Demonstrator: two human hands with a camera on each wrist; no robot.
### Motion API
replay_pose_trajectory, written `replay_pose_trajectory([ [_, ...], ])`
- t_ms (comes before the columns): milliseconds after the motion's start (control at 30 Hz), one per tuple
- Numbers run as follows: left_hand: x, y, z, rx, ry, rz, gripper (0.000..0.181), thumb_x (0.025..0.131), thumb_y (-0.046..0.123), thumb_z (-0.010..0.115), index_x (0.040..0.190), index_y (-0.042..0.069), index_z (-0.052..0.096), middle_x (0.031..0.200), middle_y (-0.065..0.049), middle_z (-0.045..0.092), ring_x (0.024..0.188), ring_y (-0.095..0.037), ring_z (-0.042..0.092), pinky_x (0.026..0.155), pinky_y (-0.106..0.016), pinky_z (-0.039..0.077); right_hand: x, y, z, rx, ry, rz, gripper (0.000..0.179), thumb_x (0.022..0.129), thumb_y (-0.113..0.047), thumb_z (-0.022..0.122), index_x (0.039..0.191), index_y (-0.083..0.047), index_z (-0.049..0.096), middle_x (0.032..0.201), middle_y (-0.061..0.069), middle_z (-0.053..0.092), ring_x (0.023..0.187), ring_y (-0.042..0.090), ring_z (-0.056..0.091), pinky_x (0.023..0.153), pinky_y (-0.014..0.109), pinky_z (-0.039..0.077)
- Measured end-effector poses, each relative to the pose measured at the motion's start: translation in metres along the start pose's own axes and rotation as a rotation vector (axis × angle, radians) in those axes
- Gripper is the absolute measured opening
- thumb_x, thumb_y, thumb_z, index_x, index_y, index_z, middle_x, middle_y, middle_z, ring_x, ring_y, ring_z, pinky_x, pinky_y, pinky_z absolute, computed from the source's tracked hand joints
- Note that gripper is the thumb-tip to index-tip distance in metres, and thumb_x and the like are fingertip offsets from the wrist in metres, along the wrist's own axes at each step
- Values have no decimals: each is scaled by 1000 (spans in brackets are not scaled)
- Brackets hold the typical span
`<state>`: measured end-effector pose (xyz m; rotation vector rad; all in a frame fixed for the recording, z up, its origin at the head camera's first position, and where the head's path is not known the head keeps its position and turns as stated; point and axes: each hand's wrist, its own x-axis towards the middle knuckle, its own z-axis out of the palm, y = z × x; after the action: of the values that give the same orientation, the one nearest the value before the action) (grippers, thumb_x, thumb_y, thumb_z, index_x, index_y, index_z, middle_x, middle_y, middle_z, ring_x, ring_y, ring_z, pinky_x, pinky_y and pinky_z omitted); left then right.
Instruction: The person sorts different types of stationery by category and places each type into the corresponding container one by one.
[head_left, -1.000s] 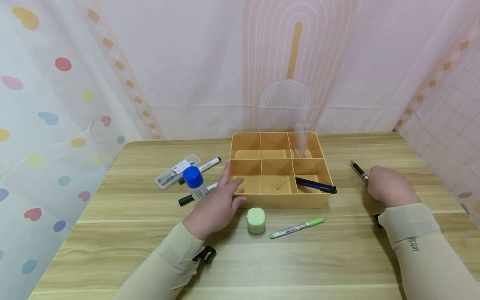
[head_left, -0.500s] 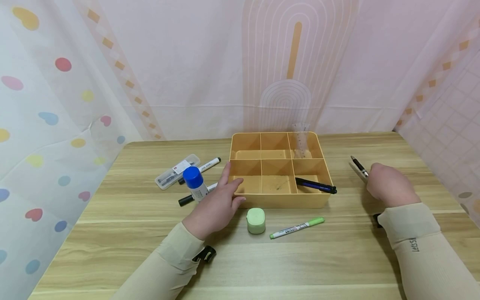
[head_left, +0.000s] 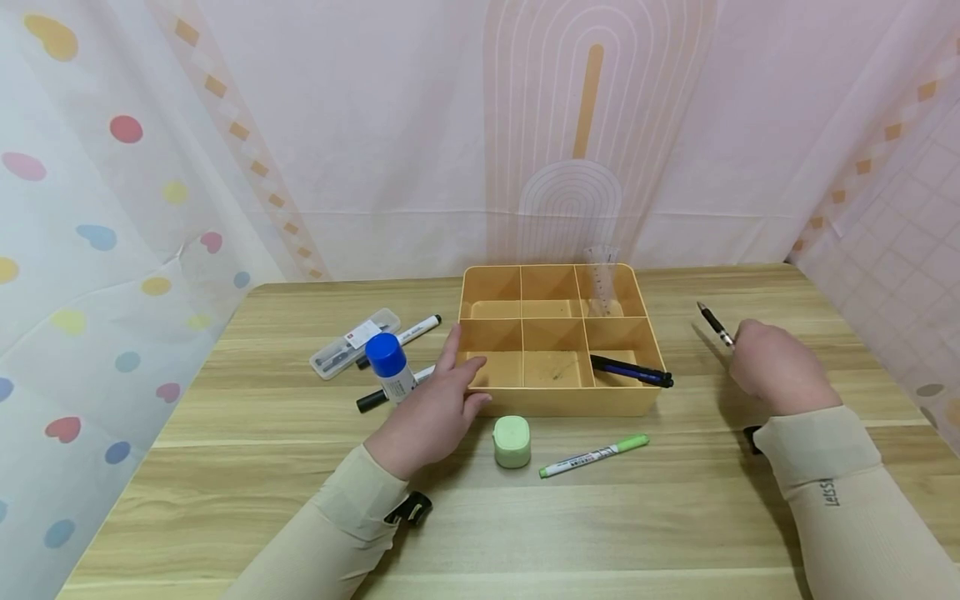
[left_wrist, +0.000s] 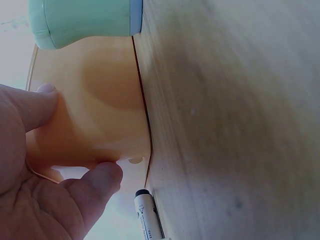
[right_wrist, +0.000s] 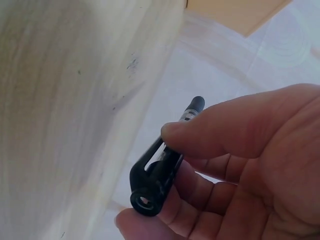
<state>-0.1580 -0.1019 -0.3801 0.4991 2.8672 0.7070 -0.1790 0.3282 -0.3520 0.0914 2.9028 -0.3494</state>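
Observation:
A yellow-orange desk organizer box [head_left: 562, 402] with several compartments stands mid-table. My left hand [head_left: 431, 408] grips its near left corner, with fingers over the rim and the thumb against the front wall [left_wrist: 107, 85]. Off to the right of the box, my right hand [head_left: 780, 367] pinches a black pen [head_left: 715, 323] between thumb and fingers, its tip pointing away to the back left. The right wrist view shows the pen's black clip end [right_wrist: 155, 187] towards the camera. Dark blue-black pens [head_left: 630, 371] lean in the box's front right compartment, and a clear ruler [head_left: 602, 279] stands in the back right one.
In front of the box sit a mint-green cube-like object [head_left: 512, 442] and a green highlighter [head_left: 592, 456]. By the left hand are a blue-capped glue stick [head_left: 387, 357], black-capped white markers [head_left: 420, 331] and a clear flat case [head_left: 352, 343]. A curtain hangs behind the table.
The right hand has lifted the pen off the table and shifted slightly away, towards the back left. My left hand and the box have stayed put.

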Motion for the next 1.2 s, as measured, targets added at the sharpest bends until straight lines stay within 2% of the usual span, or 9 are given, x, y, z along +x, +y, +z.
replay_pose_trajectory([
  [233, 0, 0, -1, 3, -1, 5, 56, 110, 36, 56, 160, 12, 46, 179, -6, -12, 132, -35, 65, 100, -44, 60, -2, -4, 0, 10, 49, -12, 15, 94, -1, 51, 103, 11, 54, 90, 28, 65, 74, 35, 59, 61, 49, 52],
  [567, -1, 0, -1, 4, -1, 8, 56, 110, 36, 56, 160, 11, 46, 179, -6, -13, 132, -35, 65, 101, -43, 60, -6, -13, -4, 64, 97, -21, 29, 93, -4, 53, 117, 10, 58, 107, 28, 68, 81, 35, 59, 63, 44, 49],
  [867, -1, 0, 0, 2, 1, 8, 56, 110, 36, 56, 160, 11, 46, 179, -6, -13, 132, -35, 65, 101, -44, 60, -13, -27, -10, 74, 131, -29, 31, 97, -11, 56, 121, 8, 58, 114, 29, 64, 86, 36, 58, 66, 45, 49],
  [1200, 0, -1, 1, 11, 5, 9, 56, 110, 37, 56, 160, 12, 46, 179, -6, -12, 132, -35, 65, 100, -44, 60, -19, -36, -12, 70, 184, -61, 34, 96, -12, 55, 123, 7, 60, 115, 29, 66, 86, 35, 60, 68, 46, 50],
])
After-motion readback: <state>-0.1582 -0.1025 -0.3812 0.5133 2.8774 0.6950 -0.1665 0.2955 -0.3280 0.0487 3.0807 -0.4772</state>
